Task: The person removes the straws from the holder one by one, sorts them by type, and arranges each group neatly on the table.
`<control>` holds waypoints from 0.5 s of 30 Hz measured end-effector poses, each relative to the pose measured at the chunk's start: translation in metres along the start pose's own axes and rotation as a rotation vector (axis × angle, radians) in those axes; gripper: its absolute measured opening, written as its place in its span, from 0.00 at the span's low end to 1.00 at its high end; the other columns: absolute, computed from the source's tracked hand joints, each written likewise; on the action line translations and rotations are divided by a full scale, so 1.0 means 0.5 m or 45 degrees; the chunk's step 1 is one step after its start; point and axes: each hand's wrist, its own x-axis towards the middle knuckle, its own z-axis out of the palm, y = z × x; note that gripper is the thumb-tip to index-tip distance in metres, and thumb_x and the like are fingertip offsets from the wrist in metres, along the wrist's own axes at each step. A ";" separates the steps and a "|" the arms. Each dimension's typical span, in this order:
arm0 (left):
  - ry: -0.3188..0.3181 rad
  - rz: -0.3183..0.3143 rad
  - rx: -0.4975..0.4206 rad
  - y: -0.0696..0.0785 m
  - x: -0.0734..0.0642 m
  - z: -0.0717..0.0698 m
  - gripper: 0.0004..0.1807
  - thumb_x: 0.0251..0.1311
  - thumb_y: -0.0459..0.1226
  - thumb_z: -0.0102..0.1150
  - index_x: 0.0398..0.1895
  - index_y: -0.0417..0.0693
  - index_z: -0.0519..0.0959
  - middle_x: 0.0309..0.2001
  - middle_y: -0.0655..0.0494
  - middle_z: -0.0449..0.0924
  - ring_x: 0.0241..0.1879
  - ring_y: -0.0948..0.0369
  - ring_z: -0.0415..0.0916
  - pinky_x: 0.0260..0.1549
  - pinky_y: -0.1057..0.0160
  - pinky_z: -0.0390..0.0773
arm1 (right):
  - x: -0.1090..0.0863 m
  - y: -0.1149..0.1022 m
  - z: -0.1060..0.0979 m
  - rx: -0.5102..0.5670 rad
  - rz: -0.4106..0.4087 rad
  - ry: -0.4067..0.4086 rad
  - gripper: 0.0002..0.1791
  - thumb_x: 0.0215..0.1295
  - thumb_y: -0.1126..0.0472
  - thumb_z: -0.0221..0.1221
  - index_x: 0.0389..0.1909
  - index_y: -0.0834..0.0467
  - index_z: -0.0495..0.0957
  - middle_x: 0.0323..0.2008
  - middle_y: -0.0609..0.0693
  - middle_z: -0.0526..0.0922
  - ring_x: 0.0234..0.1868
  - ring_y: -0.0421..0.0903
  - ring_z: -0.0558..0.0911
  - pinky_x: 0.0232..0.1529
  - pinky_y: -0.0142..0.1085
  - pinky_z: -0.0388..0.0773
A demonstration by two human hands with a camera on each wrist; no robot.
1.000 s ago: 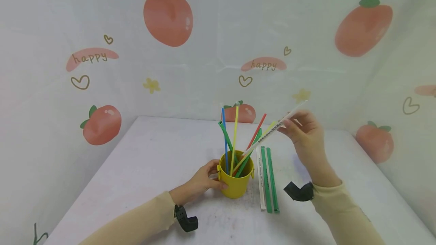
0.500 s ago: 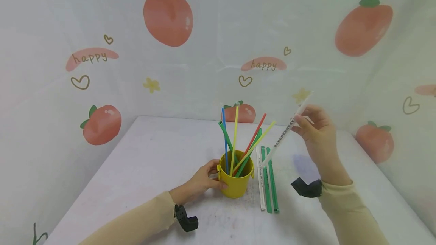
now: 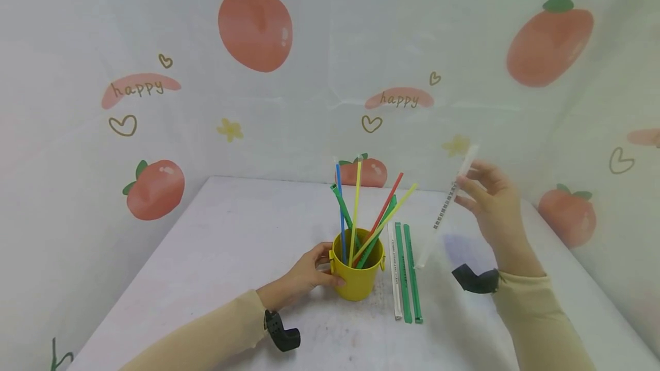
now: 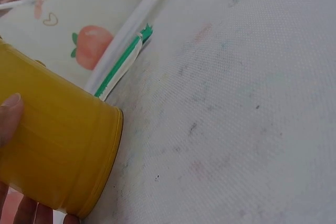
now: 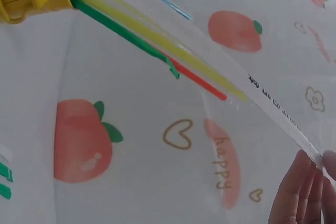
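My left hand (image 3: 304, 275) grips a small yellow bucket (image 3: 357, 288), its thumb on the near side and the fingers round the left side. In the left wrist view the thumb lies on the yellow wall. Out of the bucket lean a blue straw (image 3: 338, 188), a red straw (image 3: 390, 194), yellow straws (image 3: 358, 193) and green-wrapped straws (image 3: 344, 208). Between thumb and fingertips my right hand (image 3: 492, 202) pinches a white-wrapped straw (image 3: 446, 206) with dark print, held aslant above the table right of the bucket.
Right of the bucket, a white-wrapped straw (image 3: 395, 285) and two green-wrapped straws (image 3: 404, 285) lie side by side on the white table (image 3: 247, 233). A white curtain (image 3: 330, 44) printed with fruit stands behind. Each wrist wears a black camera (image 3: 282, 331).
My right hand has drawn the white-wrapped straw away from the bucket to the right, and the straw now stands steeper. The left hand and bucket have stayed in place.
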 end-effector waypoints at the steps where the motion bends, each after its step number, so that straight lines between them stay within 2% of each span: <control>1: 0.001 -0.001 0.000 0.000 0.000 0.000 0.39 0.44 0.39 0.72 0.61 0.51 0.64 0.60 0.53 0.68 0.63 0.49 0.61 0.60 0.39 0.57 | 0.001 0.003 -0.004 -0.019 0.015 -0.001 0.14 0.59 0.74 0.57 0.46 0.59 0.74 0.37 0.50 0.78 0.37 0.43 0.81 0.36 0.35 0.81; 7: 0.002 -0.005 0.004 -0.001 0.000 0.000 0.39 0.45 0.38 0.72 0.62 0.52 0.64 0.60 0.53 0.68 0.63 0.49 0.61 0.60 0.39 0.57 | 0.008 0.031 -0.030 -0.199 0.127 -0.031 0.13 0.60 0.68 0.59 0.46 0.57 0.73 0.39 0.48 0.77 0.38 0.41 0.79 0.36 0.31 0.81; 15: 0.004 -0.005 0.007 -0.001 0.001 0.001 0.39 0.45 0.38 0.71 0.62 0.52 0.64 0.60 0.53 0.68 0.63 0.49 0.61 0.60 0.39 0.58 | 0.016 0.095 -0.064 -0.481 0.322 -0.102 0.15 0.60 0.62 0.60 0.49 0.52 0.73 0.42 0.48 0.73 0.39 0.39 0.79 0.37 0.32 0.80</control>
